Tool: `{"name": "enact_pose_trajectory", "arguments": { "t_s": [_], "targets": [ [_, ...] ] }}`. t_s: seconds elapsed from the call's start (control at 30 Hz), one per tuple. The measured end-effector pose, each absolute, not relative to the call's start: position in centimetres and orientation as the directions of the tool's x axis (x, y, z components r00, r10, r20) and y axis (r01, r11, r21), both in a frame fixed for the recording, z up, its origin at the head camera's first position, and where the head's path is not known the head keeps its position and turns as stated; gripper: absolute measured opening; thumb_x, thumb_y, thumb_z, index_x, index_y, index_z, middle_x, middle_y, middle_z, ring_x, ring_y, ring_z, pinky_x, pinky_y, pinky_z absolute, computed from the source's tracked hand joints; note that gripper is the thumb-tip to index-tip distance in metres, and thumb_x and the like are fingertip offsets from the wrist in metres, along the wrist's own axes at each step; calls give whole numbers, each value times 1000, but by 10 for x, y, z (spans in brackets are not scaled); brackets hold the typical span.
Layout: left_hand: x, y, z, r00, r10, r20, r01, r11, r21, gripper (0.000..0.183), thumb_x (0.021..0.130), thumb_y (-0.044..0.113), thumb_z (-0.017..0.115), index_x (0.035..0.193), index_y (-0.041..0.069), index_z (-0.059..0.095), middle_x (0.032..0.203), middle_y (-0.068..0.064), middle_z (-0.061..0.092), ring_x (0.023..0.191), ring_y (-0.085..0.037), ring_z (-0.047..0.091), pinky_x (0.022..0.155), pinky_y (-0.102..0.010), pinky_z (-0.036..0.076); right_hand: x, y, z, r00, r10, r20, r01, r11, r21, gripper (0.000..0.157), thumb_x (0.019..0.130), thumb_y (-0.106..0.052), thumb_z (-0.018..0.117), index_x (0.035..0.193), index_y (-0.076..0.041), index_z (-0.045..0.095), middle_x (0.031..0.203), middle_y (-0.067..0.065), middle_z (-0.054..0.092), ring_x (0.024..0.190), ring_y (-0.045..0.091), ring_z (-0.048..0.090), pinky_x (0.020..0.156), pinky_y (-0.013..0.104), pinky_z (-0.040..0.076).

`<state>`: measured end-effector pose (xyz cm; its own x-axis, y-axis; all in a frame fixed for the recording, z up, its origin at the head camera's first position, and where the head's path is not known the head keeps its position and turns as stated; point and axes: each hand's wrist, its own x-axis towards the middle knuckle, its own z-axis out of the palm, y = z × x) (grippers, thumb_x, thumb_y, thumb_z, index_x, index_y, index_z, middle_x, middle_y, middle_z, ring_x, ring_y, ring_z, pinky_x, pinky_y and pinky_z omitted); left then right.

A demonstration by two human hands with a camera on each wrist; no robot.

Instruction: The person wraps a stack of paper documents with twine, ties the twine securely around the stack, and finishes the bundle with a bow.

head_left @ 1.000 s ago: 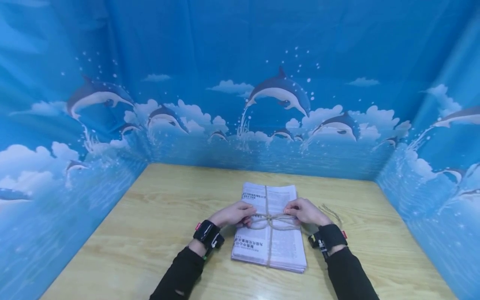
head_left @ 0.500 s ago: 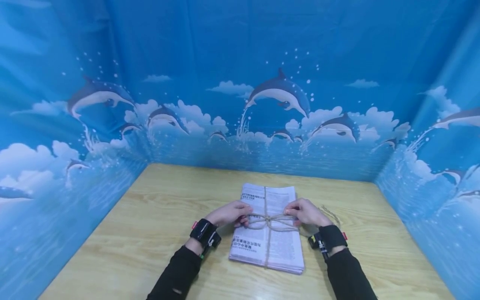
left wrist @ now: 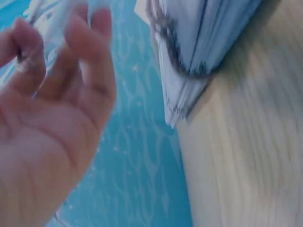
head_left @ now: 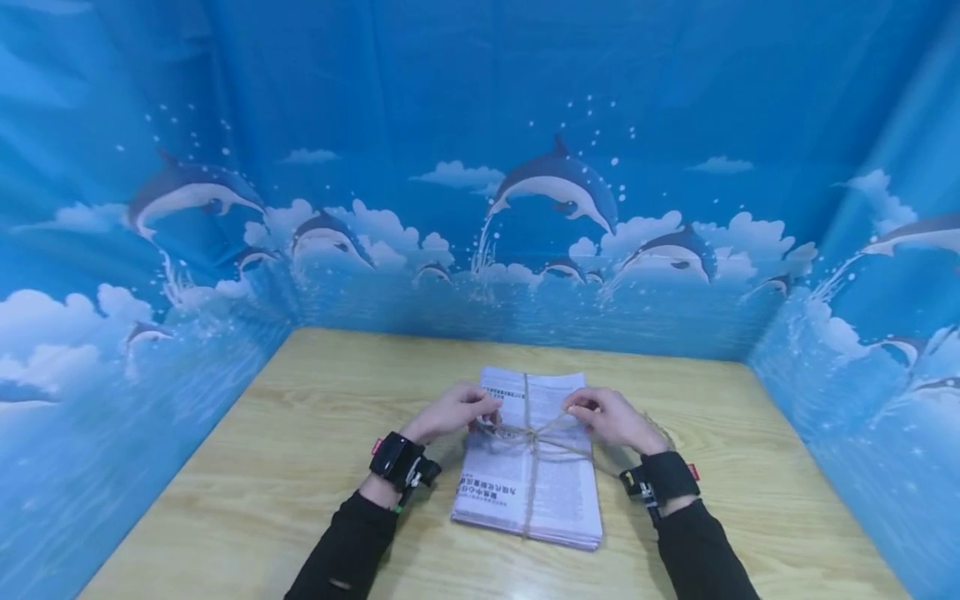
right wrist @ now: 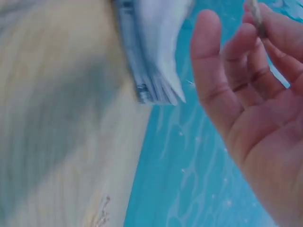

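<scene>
A stack of newspapers (head_left: 487, 492) lies on the table, bound crosswise with twine (head_left: 529, 487) that meets in a knot with loops on top. My left hand (head_left: 453, 410) holds the twine at the left of the knot with bent fingers; in the left wrist view its fingertips are blurred and partly out of frame. On the right, my right hand (head_left: 611, 417) pinches a raised strand of twine (right wrist: 256, 16) between thumb and fingers. Seen from the left wrist, the twine (left wrist: 173, 52) wraps round the side of the stack.
The wooden table (head_left: 330, 467) is ringed by a blue curtain (head_left: 420, 300) with printed dolphins. A loose twine end (head_left: 660, 429) lies behind my right wrist. Both wrists wear black camera bands.
Both hands have lifted slightly, the left also shifting left. The right-hand strand now rises from the knot, and the left loop looks narrower. The newspaper stack has slid a little left.
</scene>
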<state>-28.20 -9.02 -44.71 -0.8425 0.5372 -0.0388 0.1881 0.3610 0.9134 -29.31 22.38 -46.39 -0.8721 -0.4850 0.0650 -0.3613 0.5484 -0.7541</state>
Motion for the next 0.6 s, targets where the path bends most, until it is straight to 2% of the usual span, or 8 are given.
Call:
{"name": "enact_pose_trajectory", "arguments": {
  "t_s": [0.1,0.2,0.33,0.4,0.53,0.6],
  "targets": [
    [-285,-98,-446,-884,468,-21,167,358,919,40,100,30,55,89,-7,60,92,-20,62,85,-38,57,72,-43,52,-291,228,-459,-874,-481,64,-354,542,-762,20,98,-12,58,112,-1,67,96,18,68,80,32,62,65,41,56],
    [-290,-106,-452,-898,438,-37,142,368,919,39,101,28,54,88,-9,56,94,-25,59,88,-47,56,71,-43,52,-290,234,-457,-869,-493,45,-357,561,-747,20,98,-12,58,112,-1,67,91,18,68,78,35,62,64,39,55],
    [-295,-117,-461,-890,448,-88,120,416,901,39,102,31,53,93,-6,59,95,-21,63,85,-42,60,68,-39,51,-290,245,-455,-874,-485,16,-344,595,-727,23,99,-15,57,113,0,65,96,19,68,81,34,63,66,35,54],
    [-295,-121,-462,-878,463,-119,112,441,891,37,102,31,52,97,-4,61,96,-18,65,86,-37,61,68,-37,50,-288,251,-454,-886,-463,18,-346,634,-692,25,100,-17,57,114,1,65,100,17,69,87,31,65,72,35,53],
    [-294,-129,-460,-873,470,-133,115,462,879,35,103,31,49,105,-1,62,102,-19,63,89,-36,60,68,-39,51,-278,263,-454,-910,-412,50,-357,716,-600,34,101,-23,55,122,2,62,116,17,67,106,34,64,90,47,51],
    [-292,-134,-457,-884,452,-118,127,476,870,37,104,32,47,112,0,62,110,-21,63,95,-36,60,73,-42,52,-273,270,-455,-916,-391,84,-368,742,-561,38,102,-24,53,127,4,59,124,23,63,115,41,59,96,55,47]
  ]
}}
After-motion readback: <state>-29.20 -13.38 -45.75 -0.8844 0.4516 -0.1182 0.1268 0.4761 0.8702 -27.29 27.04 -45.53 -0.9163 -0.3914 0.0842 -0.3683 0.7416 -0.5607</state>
